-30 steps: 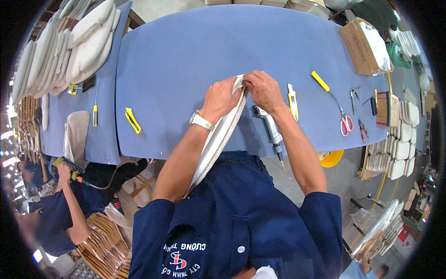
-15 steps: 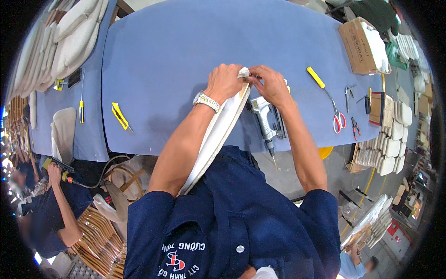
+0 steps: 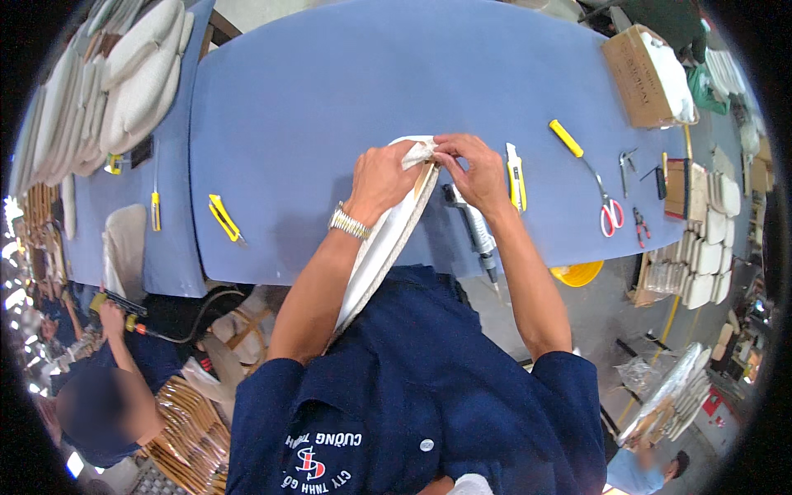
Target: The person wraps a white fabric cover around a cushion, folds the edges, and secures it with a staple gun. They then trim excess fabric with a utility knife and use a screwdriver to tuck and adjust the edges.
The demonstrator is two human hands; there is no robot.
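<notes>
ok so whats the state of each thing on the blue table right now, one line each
white cushion panel: on edge, tilted toward the person, far end on the table
left hand: pinching the panel's white fabric
right hand: pinching the same corner
power tool: lying flat, unheld
yellow utility knife: lying beside the right hand
scissors: lying flat, unheld
cardboard box: open

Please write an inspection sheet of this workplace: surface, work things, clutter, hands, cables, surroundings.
Surface: blue table, mostly bare in the middle.
Job's things: white padded panel stands on edge, leaning from the table to the person's body; white fabric is gathered at its top end.
Clutter: staple gun, yellow cutter, second yellow cutter, scissors, cardboard box.
Hands: left hand and right hand both pinch the fabric.
Cables: black cable below the table's edge.
Surroundings: stacked cushions; co-worker at lower left.
</notes>
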